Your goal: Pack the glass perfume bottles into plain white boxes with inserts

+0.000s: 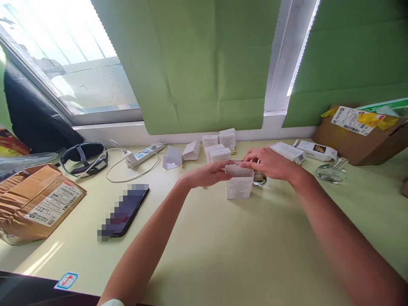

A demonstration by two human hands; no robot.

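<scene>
Far left of the pale yellow-green table [223, 255]: a crumpled brown cardboard parcel with a printed shipping label [38, 204], a black headband-like strap [84, 158] behind it, then a white power strip with a looped white cable [143, 154]. A dark smartphone [126, 211] lay flat, well apart from the hands.

Centre: small white cardboard box with printed text on its front [239, 183] stood upright on the table, top flaps open, probably so both hands could work at its mouth. Left hand [212, 173] came in from the left, fingers [228, 166] lightly curled and touching the box's upper left rim, seemingly steadying it. Right hand [270, 163] reached over from the right, fingers [250, 163] pinched close together at the back top flap. Whether they gripped the flap or only pressed it, could not tell.

Just behind the box, partly hidden: a small round glass jar with dark contents [259, 178]. Further back, a cluster of similar small white boxes [219, 146] and two folded white card inserts [181, 155].

Right: flat white printed cartons [302, 151], a clear glass bottle lying on its side [332, 172], a large brown cardboard box with yellow tape [360, 136]
</scene>
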